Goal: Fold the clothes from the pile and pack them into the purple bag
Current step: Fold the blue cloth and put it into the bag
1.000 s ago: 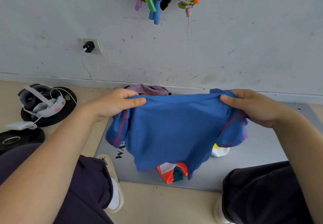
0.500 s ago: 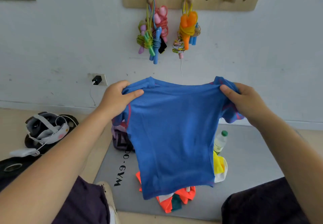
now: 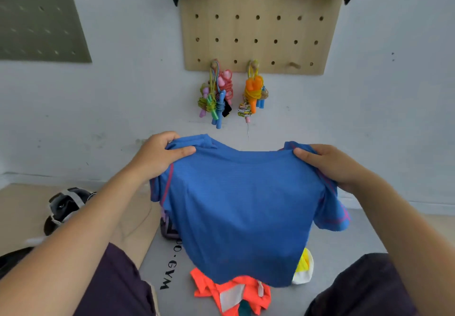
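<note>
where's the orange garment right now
In the head view, the orange garment lies low centre on the grey mat, under the hem of the held-up blue t-shirt.

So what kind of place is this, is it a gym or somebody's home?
Most likely a small gym or workout room. A wooden pegboard on the wall holds bundles of jump ropes, and the grey floor mat under the clothes has "GYM" printed on it.
</note>
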`<action>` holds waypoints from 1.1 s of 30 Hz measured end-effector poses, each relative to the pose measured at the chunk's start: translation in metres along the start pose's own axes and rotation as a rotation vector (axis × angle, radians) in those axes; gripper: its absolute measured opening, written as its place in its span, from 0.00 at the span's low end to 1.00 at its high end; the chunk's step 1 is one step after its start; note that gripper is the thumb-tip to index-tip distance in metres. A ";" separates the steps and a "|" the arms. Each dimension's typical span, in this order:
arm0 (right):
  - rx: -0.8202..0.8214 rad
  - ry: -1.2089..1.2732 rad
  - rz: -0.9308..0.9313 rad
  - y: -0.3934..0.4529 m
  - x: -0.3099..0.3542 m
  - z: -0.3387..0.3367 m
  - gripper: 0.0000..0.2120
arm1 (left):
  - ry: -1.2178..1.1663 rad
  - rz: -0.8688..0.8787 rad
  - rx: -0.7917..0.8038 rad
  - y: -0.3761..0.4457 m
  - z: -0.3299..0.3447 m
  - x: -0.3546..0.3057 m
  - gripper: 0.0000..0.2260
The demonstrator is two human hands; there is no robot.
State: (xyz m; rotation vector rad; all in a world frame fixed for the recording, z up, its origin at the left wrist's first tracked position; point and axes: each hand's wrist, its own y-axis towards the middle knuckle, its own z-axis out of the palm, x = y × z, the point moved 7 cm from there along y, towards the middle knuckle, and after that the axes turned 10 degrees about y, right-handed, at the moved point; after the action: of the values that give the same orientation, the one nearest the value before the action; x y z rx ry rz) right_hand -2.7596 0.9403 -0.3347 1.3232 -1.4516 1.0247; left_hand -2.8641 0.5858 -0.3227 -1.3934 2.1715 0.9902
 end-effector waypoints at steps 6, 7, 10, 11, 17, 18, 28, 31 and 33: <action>-0.055 -0.034 -0.030 0.025 0.019 -0.009 0.13 | -0.007 -0.042 0.039 0.034 -0.004 -0.003 0.23; -0.053 -0.046 -0.008 0.035 0.011 -0.009 0.12 | -0.010 -0.079 0.083 0.041 0.007 0.007 0.23; -0.030 -0.133 0.108 0.069 -0.045 0.000 0.10 | 0.005 -0.204 0.218 0.052 0.066 0.056 0.18; -0.019 -0.181 0.156 0.083 -0.073 0.005 0.10 | 0.013 -0.242 0.257 0.053 0.093 0.078 0.17; 0.013 -0.210 0.428 0.147 -0.315 0.056 0.09 | 0.144 -0.485 0.421 0.012 0.280 0.248 0.16; 0.008 -0.199 0.475 0.151 -0.354 0.065 0.10 | 0.141 -0.534 0.440 -0.002 0.307 0.274 0.16; 0.053 -0.228 0.681 0.177 -0.542 0.091 0.23 | 0.117 -0.700 0.608 -0.056 0.447 0.411 0.21; 0.053 -0.234 0.670 0.179 -0.547 0.079 0.23 | 0.025 -0.711 0.620 -0.052 0.460 0.420 0.12; 0.037 -0.203 0.628 0.187 -0.540 0.071 0.17 | -0.047 -0.720 0.530 -0.039 0.458 0.422 0.07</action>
State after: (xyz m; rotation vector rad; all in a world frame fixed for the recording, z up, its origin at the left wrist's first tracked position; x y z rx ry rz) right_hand -2.9359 1.0272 -0.8761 1.0312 -2.0838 1.3404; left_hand -3.0408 0.6423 -0.9183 -1.6395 1.5160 0.1620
